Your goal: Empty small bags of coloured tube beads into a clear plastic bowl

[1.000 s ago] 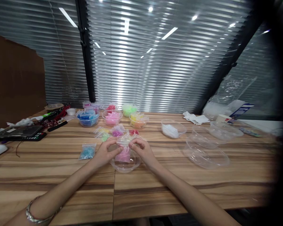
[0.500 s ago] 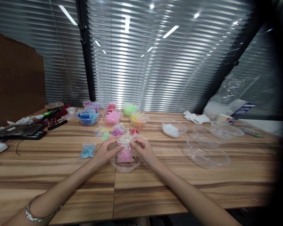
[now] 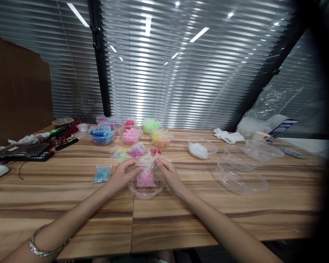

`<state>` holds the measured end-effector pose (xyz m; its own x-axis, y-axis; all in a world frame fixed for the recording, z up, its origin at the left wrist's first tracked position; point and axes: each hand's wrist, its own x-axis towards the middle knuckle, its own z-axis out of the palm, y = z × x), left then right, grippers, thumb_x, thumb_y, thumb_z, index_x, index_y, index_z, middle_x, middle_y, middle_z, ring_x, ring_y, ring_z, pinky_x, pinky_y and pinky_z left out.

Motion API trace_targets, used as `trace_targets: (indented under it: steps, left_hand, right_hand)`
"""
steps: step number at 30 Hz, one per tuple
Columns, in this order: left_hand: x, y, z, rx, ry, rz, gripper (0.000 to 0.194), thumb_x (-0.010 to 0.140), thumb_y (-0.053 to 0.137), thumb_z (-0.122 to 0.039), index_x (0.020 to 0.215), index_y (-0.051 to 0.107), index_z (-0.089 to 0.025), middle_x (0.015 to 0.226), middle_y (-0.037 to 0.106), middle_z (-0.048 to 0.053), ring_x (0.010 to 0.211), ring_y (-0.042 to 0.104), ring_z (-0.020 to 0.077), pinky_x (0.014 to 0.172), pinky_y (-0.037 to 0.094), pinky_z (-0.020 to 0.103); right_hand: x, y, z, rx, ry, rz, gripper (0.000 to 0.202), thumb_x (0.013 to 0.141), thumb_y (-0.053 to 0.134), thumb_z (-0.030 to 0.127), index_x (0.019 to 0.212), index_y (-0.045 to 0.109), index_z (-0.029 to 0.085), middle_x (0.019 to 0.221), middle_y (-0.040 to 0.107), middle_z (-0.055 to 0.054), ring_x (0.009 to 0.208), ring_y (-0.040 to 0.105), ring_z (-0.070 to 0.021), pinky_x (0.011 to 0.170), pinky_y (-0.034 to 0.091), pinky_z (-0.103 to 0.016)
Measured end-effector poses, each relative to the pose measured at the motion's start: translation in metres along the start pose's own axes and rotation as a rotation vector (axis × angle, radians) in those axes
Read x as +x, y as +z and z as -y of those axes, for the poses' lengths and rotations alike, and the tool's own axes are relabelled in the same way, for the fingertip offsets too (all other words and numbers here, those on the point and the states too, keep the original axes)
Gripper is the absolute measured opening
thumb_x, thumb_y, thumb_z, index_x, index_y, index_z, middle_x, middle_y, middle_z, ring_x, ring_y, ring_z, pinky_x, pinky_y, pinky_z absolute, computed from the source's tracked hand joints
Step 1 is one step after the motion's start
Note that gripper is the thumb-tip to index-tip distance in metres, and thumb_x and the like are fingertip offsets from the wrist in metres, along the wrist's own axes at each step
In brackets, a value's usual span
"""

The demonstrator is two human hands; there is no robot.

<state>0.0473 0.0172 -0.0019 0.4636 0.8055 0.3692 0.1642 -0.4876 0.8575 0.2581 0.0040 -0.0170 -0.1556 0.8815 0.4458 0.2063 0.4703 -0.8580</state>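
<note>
A clear zip bag of pink material (image 3: pixel 146 178) is held upright over a clear round bowl (image 3: pixel 146 194) near the middle of the table. My left hand (image 3: pixel 125 173) pinches the bag's upper left corner between thumb and fingers. At the upper right corner, my right hand (image 3: pixel 167 174) grips the same bag, its fingers closed. Just behind the hands lie small bags of purple (image 3: pixel 137 150), red (image 3: pixel 155 151) and green (image 3: pixel 122 157) pieces. A bag of blue pieces (image 3: pixel 102 174) lies flat to the left of my left hand.
Bowls with blue (image 3: pixel 102 137), pink (image 3: pixel 131 136), green (image 3: pixel 150 126) and yellow-orange (image 3: pixel 161 138) bags stand at the back. Rightward are a bowl with white material (image 3: pixel 199 150), clear bowls (image 3: pixel 241 180) and tissues (image 3: pixel 228 136). Cables and a remote (image 3: pixel 41 156) lie left.
My right hand has shifted slightly right along the bag's top, and its fingers are more closed together. The bag's top edge looks straighter and wider. My left hand has barely moved.
</note>
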Motion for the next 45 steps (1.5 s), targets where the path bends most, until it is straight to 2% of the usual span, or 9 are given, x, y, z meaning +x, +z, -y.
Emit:
trace_targets:
  steps: [11, 20, 25, 28, 34, 40, 45]
  left_hand:
    - [-0.0003, 0.0025, 0.0056, -0.027, -0.032, -0.028, 0.025, 0.094, 0.06, -0.037, 0.1, 0.064, -0.013, 0.101, 0.065, 0.006, 0.099, 0.062, 0.0223, 0.09, 0.049, 0.043]
    - [-0.0016, 0.0033, -0.0006, -0.046, -0.048, -0.031, 0.025, 0.094, 0.061, -0.037, 0.103, 0.065, -0.013, 0.104, 0.065, 0.007, 0.1, 0.062, 0.0221, 0.09, 0.049, 0.042]
    - [-0.0021, 0.0047, 0.0005, -0.042, -0.056, -0.084, 0.027, 0.096, 0.058, -0.039, 0.096, 0.063, -0.013, 0.094, 0.065, 0.005, 0.09, 0.063, 0.0201, 0.084, 0.052, 0.04]
    - [-0.002, 0.0033, 0.0022, -0.036, -0.043, -0.106, 0.03, 0.096, 0.056, -0.042, 0.1, 0.064, -0.013, 0.102, 0.066, 0.007, 0.098, 0.063, 0.0222, 0.091, 0.05, 0.044]
    - [-0.0022, 0.0007, 0.0038, -0.101, 0.011, -0.04, 0.032, 0.093, 0.061, -0.045, 0.096, 0.068, -0.014, 0.107, 0.068, 0.008, 0.108, 0.061, 0.0242, 0.103, 0.042, 0.049]
    - [-0.0016, 0.0021, 0.0071, -0.214, 0.007, -0.016, 0.043, 0.082, 0.073, -0.05, 0.111, 0.064, -0.019, 0.118, 0.065, 0.01, 0.117, 0.058, 0.0266, 0.105, 0.042, 0.041]
    - [-0.0021, 0.0025, 0.0063, -0.276, 0.003, 0.011, 0.047, 0.081, 0.076, -0.047, 0.117, 0.06, -0.021, 0.122, 0.064, 0.011, 0.121, 0.057, 0.0272, 0.106, 0.042, 0.039]
  right_hand:
    - [-0.0007, -0.0052, 0.0033, 0.018, -0.038, 0.085, 0.025, 0.096, 0.057, 0.036, 0.107, 0.063, 0.014, 0.107, 0.065, -0.006, 0.095, 0.065, -0.0194, 0.084, 0.055, -0.04]
    - [0.0006, -0.0063, 0.0022, 0.039, -0.027, 0.099, 0.026, 0.096, 0.057, 0.036, 0.109, 0.062, 0.014, 0.107, 0.065, -0.006, 0.093, 0.065, -0.0191, 0.083, 0.055, -0.039]
    - [0.0015, -0.0049, 0.0009, 0.057, -0.013, 0.084, 0.026, 0.096, 0.057, 0.036, 0.109, 0.062, 0.014, 0.108, 0.065, -0.007, 0.094, 0.065, -0.019, 0.083, 0.055, -0.039]
    - [0.0015, -0.0041, -0.002, 0.07, -0.007, 0.07, 0.027, 0.097, 0.056, 0.037, 0.111, 0.062, 0.014, 0.109, 0.065, -0.007, 0.094, 0.065, -0.0192, 0.083, 0.055, -0.039]
    - [0.002, -0.0044, -0.0052, 0.052, -0.014, 0.076, 0.028, 0.097, 0.056, 0.037, 0.112, 0.061, 0.014, 0.108, 0.065, -0.007, 0.092, 0.065, -0.0187, 0.081, 0.056, -0.038]
    - [0.001, -0.0051, -0.0049, -0.035, -0.041, 0.092, 0.025, 0.096, 0.057, 0.036, 0.109, 0.063, 0.015, 0.109, 0.065, -0.007, 0.096, 0.065, -0.0196, 0.085, 0.055, -0.04]
    - [-0.0001, -0.0053, -0.0018, -0.083, -0.058, 0.122, 0.024, 0.096, 0.057, 0.036, 0.107, 0.064, 0.015, 0.109, 0.066, -0.007, 0.098, 0.064, -0.0199, 0.088, 0.053, -0.042]
